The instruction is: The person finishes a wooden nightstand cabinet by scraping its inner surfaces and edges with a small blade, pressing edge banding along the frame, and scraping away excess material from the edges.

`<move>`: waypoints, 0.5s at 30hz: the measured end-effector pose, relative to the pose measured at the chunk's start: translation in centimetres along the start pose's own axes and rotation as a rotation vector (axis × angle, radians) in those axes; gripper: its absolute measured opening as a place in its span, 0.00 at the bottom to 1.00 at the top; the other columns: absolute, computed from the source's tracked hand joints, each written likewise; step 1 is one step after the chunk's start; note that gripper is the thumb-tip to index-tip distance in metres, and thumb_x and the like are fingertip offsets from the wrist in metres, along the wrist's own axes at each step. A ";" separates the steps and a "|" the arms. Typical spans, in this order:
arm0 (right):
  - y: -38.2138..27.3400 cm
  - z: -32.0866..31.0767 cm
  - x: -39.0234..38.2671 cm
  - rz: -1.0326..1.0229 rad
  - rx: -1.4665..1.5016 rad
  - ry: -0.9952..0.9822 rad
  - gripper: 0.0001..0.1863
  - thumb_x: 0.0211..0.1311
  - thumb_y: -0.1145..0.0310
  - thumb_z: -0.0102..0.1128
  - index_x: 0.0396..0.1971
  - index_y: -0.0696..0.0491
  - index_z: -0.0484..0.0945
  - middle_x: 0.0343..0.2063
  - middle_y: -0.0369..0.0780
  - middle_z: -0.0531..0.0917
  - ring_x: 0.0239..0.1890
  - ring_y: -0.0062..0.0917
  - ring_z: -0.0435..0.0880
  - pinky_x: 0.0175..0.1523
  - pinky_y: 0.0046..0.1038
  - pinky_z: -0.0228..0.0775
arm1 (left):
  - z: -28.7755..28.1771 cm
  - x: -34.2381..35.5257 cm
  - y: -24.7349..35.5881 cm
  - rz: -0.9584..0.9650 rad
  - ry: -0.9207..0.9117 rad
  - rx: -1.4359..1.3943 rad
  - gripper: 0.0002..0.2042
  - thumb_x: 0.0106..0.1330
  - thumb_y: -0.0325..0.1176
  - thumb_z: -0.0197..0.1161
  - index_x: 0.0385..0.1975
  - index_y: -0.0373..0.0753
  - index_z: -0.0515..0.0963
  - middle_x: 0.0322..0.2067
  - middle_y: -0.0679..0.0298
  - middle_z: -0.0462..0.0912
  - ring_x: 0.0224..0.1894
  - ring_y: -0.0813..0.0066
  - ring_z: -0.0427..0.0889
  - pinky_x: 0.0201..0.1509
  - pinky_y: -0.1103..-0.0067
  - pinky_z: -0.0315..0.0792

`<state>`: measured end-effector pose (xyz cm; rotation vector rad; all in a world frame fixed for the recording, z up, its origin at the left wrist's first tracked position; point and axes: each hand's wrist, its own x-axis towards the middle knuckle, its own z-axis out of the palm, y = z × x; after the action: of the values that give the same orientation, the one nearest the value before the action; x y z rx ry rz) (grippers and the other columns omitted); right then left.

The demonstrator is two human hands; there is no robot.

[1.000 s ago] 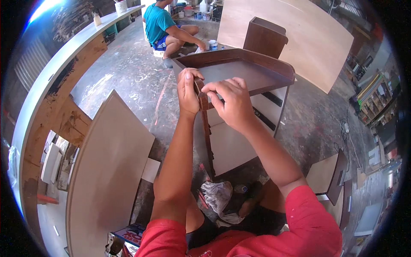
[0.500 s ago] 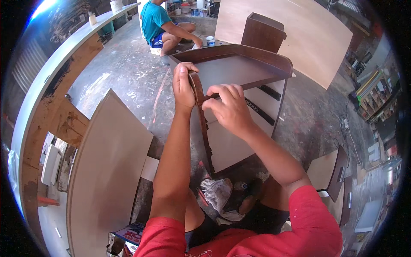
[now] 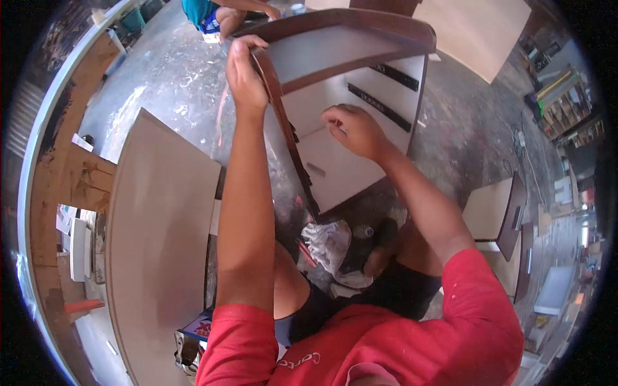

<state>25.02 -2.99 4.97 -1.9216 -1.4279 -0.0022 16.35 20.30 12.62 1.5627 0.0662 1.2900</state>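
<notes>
My left hand (image 3: 246, 77) grips the curved dark-brown edge (image 3: 273, 80) at the near left corner of a wooden cabinet (image 3: 360, 22) with a raised rim and pale interior. My right hand (image 3: 354, 132) is closed, fingers curled, held off that edge in front of the open interior; anything between its fingertips is too small to make out. Black drawer rails (image 3: 380, 106) line the inside right. Below, near my legs, lie a crumpled white rag (image 3: 325, 244) and a small round container (image 3: 364, 231).
A co-worker (image 3: 212, 16) sits at the top. A pale board (image 3: 161, 244) leans left, beside a long timber structure (image 3: 77, 96). Another large sheet (image 3: 470, 32) stands behind. Cream-and-brown panels (image 3: 479, 212), cables (image 3: 520, 148) and shelved clutter (image 3: 560, 112) are on the right.
The view has shifted, so the cabinet appears higher. My right hand has drawn away from the corner edge toward the right, over the open interior. My left hand keeps its grip.
</notes>
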 end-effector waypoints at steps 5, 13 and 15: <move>14.6 9.4 -7.8 0.158 -0.301 -0.367 0.12 0.65 0.61 0.61 0.45 0.49 0.83 0.41 0.43 0.86 0.44 0.41 0.86 0.52 0.43 0.78 | 0.4 0.7 -1.2 0.041 0.006 -0.039 0.26 0.82 0.47 0.36 0.36 0.35 0.78 0.40 0.62 0.80 0.45 0.70 0.74 0.57 0.75 0.66; 15.2 21.7 -8.4 0.533 -0.297 -0.451 0.15 0.64 0.59 0.60 0.47 0.47 0.84 0.47 0.45 0.86 0.54 0.42 0.83 0.58 0.43 0.76 | -0.9 0.5 -2.1 0.016 0.011 -0.038 0.25 0.82 0.46 0.36 0.34 0.34 0.77 0.35 0.64 0.78 0.41 0.74 0.72 0.52 0.76 0.65; 15.5 24.1 -6.4 0.595 -0.311 -0.458 0.15 0.65 0.59 0.60 0.48 0.47 0.84 0.49 0.45 0.85 0.55 0.42 0.82 0.59 0.43 0.76 | -1.0 0.7 -2.3 -0.003 0.010 -0.179 0.25 0.82 0.46 0.36 0.34 0.35 0.76 0.34 0.64 0.77 0.39 0.75 0.71 0.49 0.77 0.64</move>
<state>25.71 3.10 -23.74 -2.6694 -1.1095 0.5534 17.12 22.42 11.25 1.4026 -0.0399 1.2664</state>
